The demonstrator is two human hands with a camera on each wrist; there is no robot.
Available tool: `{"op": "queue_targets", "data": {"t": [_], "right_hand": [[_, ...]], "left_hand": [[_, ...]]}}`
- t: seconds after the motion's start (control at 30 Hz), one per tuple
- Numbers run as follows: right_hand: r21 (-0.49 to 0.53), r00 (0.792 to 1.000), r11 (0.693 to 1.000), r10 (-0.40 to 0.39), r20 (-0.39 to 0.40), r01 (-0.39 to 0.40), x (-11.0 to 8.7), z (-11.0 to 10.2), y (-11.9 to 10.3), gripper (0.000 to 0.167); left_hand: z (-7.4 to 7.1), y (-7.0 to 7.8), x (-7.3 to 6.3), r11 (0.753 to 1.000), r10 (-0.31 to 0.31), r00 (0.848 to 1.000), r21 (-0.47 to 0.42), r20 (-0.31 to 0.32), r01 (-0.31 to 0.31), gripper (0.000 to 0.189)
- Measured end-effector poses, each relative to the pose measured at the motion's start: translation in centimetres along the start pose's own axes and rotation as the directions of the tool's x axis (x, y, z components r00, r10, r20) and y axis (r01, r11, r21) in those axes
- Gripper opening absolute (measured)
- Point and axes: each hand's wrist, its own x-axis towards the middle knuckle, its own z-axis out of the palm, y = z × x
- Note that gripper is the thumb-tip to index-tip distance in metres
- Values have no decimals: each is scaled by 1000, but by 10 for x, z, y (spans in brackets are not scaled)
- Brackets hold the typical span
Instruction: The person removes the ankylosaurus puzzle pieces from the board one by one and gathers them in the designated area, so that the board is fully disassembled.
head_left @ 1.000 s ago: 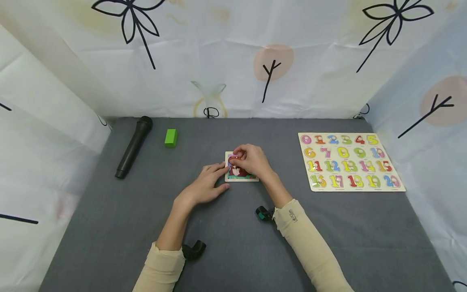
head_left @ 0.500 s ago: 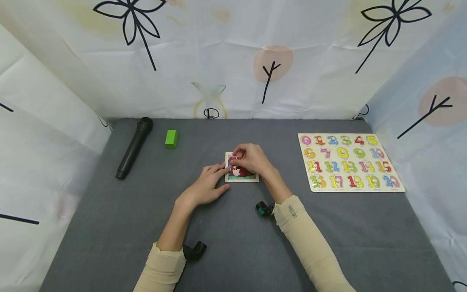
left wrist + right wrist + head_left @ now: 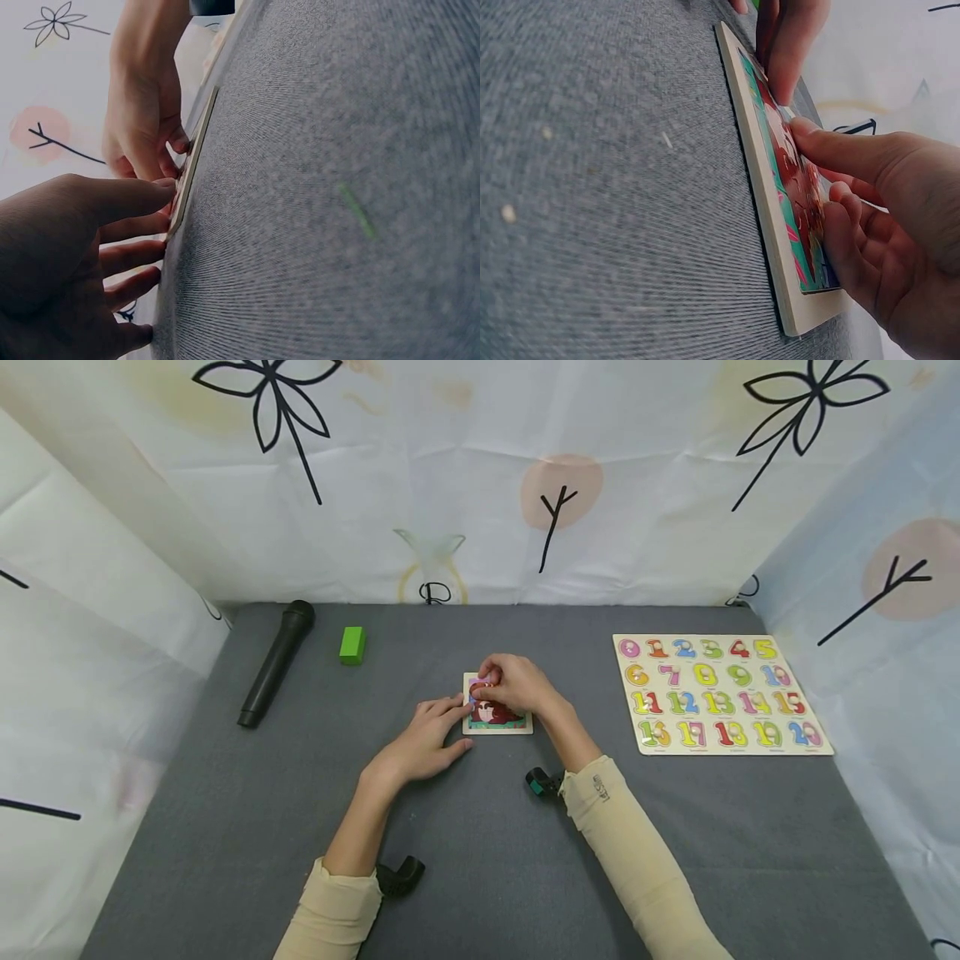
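Observation:
A small jigsaw puzzle (image 3: pixel 498 729) lies on the grey table, with a pale wooden frame and a picture of a red-haired figure. My right hand (image 3: pixel 517 685) reaches over its upper part. The thumb and bent fingers pinch a puzzle piece at its upper left, the fingertips partly hidden. In the right wrist view the thumb (image 3: pixel 832 142) meets the picture surface and the remaining fingers curl by the frame's edge. My left hand (image 3: pixel 423 739) rests at the puzzle's left side, fingers spread, a fingertip on the frame's left edge and the thumb beside its lower corner.
A number board (image 3: pixel 723 693) with several colourful figures lies on the right. A black microphone (image 3: pixel 276 664) and a green block (image 3: pixel 352 645) are at the back left. Printed white cloth (image 3: pixel 480 485) walls the table at the back and sides.
The right wrist and forearm have shifted slightly upward while the fingers stay at the same part of the puzzle. The left hand and the puzzle keep their places.

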Motion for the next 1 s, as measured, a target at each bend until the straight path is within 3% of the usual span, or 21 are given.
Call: {"op": "queue_targets", "data": {"t": [0.27, 0.47, 0.63, 1.0], "right_hand": [[-20, 1000, 1000, 1, 7, 0, -4, 1, 1, 23], [6, 999, 1000, -23, -47, 23, -7, 4, 1, 32], [5, 997, 999, -53, -62, 53, -6, 4, 1, 29], [-26, 999, 999, -32, 29, 33, -2, -2, -1, 32]], "left_hand": [[0, 1, 0, 1000, -4, 1000, 12, 5, 4, 63], [1, 1, 0, 1000, -10, 1000, 17, 2, 9, 63], [1, 1, 0, 1000, -6, 1000, 20, 5, 6, 63], [0, 4, -1, 1000, -14, 1000, 22, 3, 14, 62]]}}
